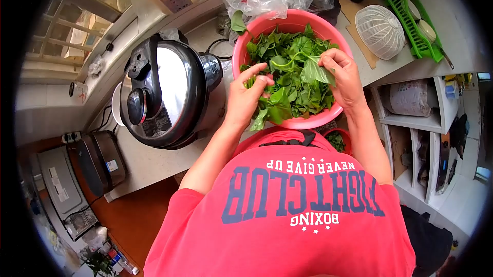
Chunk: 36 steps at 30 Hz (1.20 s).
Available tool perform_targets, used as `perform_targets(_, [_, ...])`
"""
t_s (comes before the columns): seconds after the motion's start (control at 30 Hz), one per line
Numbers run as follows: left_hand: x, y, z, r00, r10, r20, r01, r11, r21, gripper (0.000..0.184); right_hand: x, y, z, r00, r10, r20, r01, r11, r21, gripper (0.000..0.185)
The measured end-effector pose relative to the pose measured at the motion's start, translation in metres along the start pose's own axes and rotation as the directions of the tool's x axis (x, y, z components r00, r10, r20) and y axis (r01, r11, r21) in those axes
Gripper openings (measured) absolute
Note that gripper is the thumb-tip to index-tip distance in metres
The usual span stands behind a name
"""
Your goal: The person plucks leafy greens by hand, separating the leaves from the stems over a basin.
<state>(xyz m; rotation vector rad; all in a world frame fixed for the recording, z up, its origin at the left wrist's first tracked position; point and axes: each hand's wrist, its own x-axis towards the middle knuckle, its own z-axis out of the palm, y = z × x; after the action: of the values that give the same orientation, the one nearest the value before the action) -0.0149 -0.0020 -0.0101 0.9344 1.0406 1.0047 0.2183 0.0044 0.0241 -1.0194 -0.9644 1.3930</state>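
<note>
Kitchen counter: one sprig pinched over a well-filled basin

From my end I look down on a kitchen counter point(144, 161), with a dark-lidded cooker point(181, 79) beyond the left grip point(246, 93) and a white mesh dome point(380, 31) beyond the right grip point(345, 77). The pink basin point(336, 31) sits directly beneath both grips.

By my reading, the work is well under way: a broad heap of loose green leaves point(295, 96) fills much of the basin. One leafy sprig point(313, 71) is up between the grips, not yet let go. Below the right grip, near the waist, I see a small red container point(347, 146) with more greens, partly hidden by the shirt point(303, 200). I can't tell which greens have been dealt with, or how many remain.

Both forearms angle up and inward from the body. My right grip has thumb and fingers closed on the sprig, the wrist turned toward the basin's middle. My left grip is palm-inward, its thumb and forefinger apart, just beside the stem's end.
</note>
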Motion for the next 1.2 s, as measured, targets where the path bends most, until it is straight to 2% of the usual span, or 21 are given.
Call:
perform_targets(0.07, [0.006, -0.005, 0.006, 0.998, 0.061, -0.034, -0.059, 0.996, 0.071, 0.033, -0.005, -0.006, 0.004, 1.0, -0.019, 0.025, 0.019, 1.0, 0.007, 0.008])
perform_targets(0.13, [0.006, 0.005, 0.01, 0.998, 0.059, 0.008, -0.06, 0.994, 0.09, 0.037, -0.009, -0.01, 0.007, 0.998, -0.032, 0.055, 0.035, 0.998, -0.058, 0.008])
perform_targets(0.2, [0.003, 0.011, 0.012, 0.993, 0.034, 0.117, -0.048, 0.991, 0.121, 0.035, -0.012, -0.013, 0.01, 0.998, -0.035, 0.059, 0.04, 0.997, -0.071, 0.008])
perform_targets(0.37, [0.004, 0.004, 0.016, 0.998, 0.028, 0.057, -0.034, 0.994, 0.102, 0.031, -0.017, -0.014, 0.013, 0.996, -0.005, 0.088, 0.007, 1.0, -0.03, 0.009])
perform_targets(0.43, [0.004, 0.003, 0.013, 0.996, -0.032, 0.088, 0.027, 0.998, 0.051, 0.023, -0.017, -0.013, 0.012, 0.996, 0.032, 0.088, -0.038, 0.997, 0.066, 0.01])
perform_targets(0.53, [0.004, 0.004, 0.01, 0.984, -0.111, 0.143, 0.114, 0.993, -0.014, 0.017, -0.015, -0.012, 0.007, 0.993, 0.091, 0.076, -0.099, 0.989, 0.106, 0.009])
perform_targets(0.67, [0.006, 0.001, 0.004, 0.971, -0.175, 0.164, 0.187, 0.98, -0.062, 0.017, -0.01, -0.011, 0.008, 0.994, 0.096, -0.058, -0.097, 0.995, -0.017, 0.008])
perform_targets(0.7, [0.008, -0.003, 0.002, 0.969, -0.196, 0.153, 0.213, 0.971, -0.107, 0.018, -0.009, -0.01, 0.009, 0.992, -0.094, -0.083, 0.07, 0.965, -0.254, 0.006])
perform_targets(0.73, [0.009, -0.006, 0.001, 0.965, -0.218, 0.143, 0.239, 0.959, -0.152, 0.019, -0.008, -0.01, 0.01, 0.958, -0.28, -0.063, 0.217, 0.852, -0.477, 0.005])
perform_targets(0.77, [0.009, -0.007, 0.001, 0.964, -0.234, 0.127, 0.254, 0.952, -0.17, 0.019, -0.01, -0.013, 0.014, 0.958, -0.28, -0.066, 0.216, 0.852, -0.477, 0.005])
perform_targets(0.83, [0.009, -0.007, 0.002, 0.96, -0.251, 0.125, 0.272, 0.943, -0.194, 0.019, -0.018, -0.026, 0.025, 0.804, -0.592, 0.056, 0.43, 0.514, -0.742, 0.005])
perform_targets(0.87, [0.008, -0.008, 0.002, 0.956, -0.267, 0.123, 0.289, 0.932, -0.219, 0.019, -0.021, -0.029, 0.028, 0.804, -0.592, 0.053, 0.427, 0.515, -0.743, 0.005])
perform_targets(0.93, [0.008, -0.007, 0.005, 0.95, -0.279, 0.141, 0.305, 0.925, -0.226, 0.018, -0.025, -0.033, 0.034, 0.824, -0.471, 0.316, 0.5, 0.339, -0.797, 0.007])
perform_targets(0.97, [0.007, -0.006, 0.006, 0.945, -0.286, 0.156, 0.317, 0.919, -0.235, 0.018, -0.025, -0.03, 0.037, 0.831, -0.412, 0.374, 0.509, 0.292, -0.81, 0.006])
perform_targets(1.0, [0.007, -0.005, 0.007, 0.945, -0.286, 0.16, 0.317, 0.919, -0.232, 0.018, -0.025, -0.026, 0.039, 0.831, -0.414, 0.37, 0.507, 0.291, -0.811, 0.006])
perform_targets(1.07, [0.007, -0.004, 0.009, 0.949, -0.236, 0.208, 0.276, 0.943, -0.188, 0.017, -0.025, -0.015, 0.039, 0.872, -0.291, 0.394, 0.471, 0.276, -0.838, 0.008])
perform_targets(1.2, [0.001, 0.005, 0.013, 0.964, -0.186, 0.189, 0.205, 0.975, -0.086, 0.014, -0.024, -0.009, 0.041, 0.883, -0.274, 0.38, 0.448, 0.259, -0.855, 0.004])
